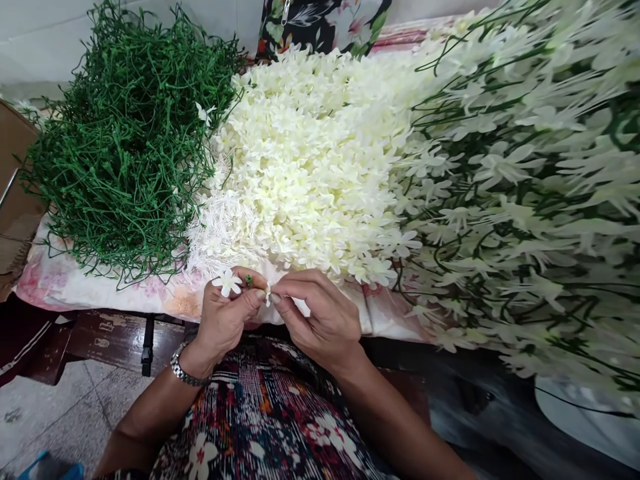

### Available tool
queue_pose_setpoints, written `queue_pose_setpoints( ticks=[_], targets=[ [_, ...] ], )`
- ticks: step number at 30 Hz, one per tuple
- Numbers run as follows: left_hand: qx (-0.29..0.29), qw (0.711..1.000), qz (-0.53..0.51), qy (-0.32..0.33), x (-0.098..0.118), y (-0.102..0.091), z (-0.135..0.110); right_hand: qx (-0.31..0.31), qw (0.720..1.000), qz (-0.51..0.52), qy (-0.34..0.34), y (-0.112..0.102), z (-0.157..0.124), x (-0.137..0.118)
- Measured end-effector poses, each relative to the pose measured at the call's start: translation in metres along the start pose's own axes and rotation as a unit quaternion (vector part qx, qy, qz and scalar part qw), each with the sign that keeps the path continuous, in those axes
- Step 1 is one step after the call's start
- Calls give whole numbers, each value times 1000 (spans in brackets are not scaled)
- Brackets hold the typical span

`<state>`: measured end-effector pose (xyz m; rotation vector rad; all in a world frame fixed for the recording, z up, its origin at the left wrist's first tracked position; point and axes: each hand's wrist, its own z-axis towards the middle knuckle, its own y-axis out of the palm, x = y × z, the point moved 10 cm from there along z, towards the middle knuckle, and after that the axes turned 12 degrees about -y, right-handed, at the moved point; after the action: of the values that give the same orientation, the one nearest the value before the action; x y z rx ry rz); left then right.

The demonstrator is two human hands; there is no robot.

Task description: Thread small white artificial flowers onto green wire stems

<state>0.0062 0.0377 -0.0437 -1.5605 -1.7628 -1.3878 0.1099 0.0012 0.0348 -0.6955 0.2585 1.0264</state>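
Both of my hands meet at the table's front edge, fingertips pinched close together. My left hand (227,313) is closed around a green plastic stem (249,281), and a white artificial flower (227,283) shows at its knuckles. Thumb and forefinger of my right hand (317,313) pinch a small white piece (268,293), which the left fingertips also touch; its exact kind is too small to make out. Just beyond the hands lie thin white stamen-like strands (225,230) and a heap of loose cream-white artificial petals (310,160).
A tangled pile of green plastic stems (135,147) stands at the left. Assembled white flowers on stems (520,200) are heaped at the right, hanging over the front edge. A black floral bag (320,27) sits behind, and a cardboard box (15,193) at far left. Floral cloth (170,300) covers the table.
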Motion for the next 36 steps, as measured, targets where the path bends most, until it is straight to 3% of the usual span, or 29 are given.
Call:
queue_pose_setpoints(
  ticks=[4,9,14,18,25,31,36],
  targets=[
    [39,987,114,102,13,-7,-9,-33,999,3,16,5,-1,0],
    [37,947,254,195,29,3,-22,-48,999,-7,11,9,-4,-3],
    [5,946,263,190,32,6,-23,-42,999,-15,-7,9,-7,-6],
    [-12,937,297,185,32,11,-25,-78,997,-17,-22,14,-8,-7],
    [10,943,271,191,30,5,-29,-41,998,33,42,7,-13,4],
    [9,905,350,241,39,10,-36,-42,990,114,77,0,-8,2],
    [-20,871,393,293,41,21,-45,-91,991,86,48,0,-1,-6]
  ],
)
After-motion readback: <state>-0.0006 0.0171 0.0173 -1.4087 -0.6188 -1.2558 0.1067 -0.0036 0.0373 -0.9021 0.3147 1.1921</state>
